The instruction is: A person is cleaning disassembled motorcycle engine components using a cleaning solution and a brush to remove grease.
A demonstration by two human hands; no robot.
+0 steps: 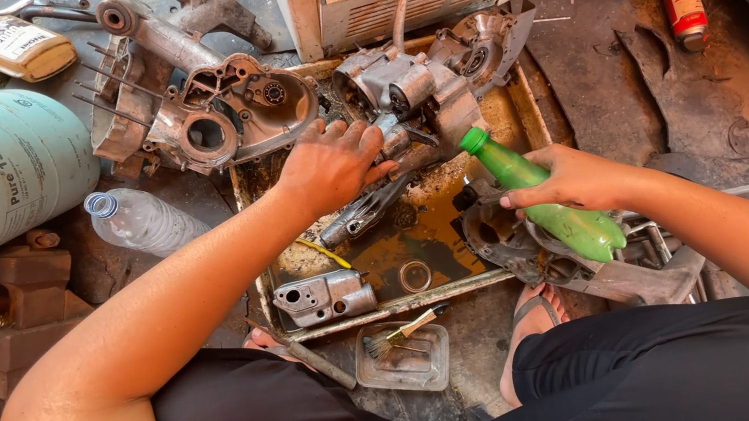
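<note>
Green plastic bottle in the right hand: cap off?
No, the green plastic bottle held in the right hand has its green screw cap on, tilted toward the oily metal tray.

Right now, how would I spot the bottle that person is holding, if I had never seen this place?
Find the shallow, oily metal tray on the floor in front of the seated person. At its right edge, the right hand grips a green plastic bottle, tilted with its green cap toward the engine parts. The clear bottle left of the tray lies untouched; this one is solid green and held.

Green bottle's (550,201) middle under right hand (572,179)
</note>
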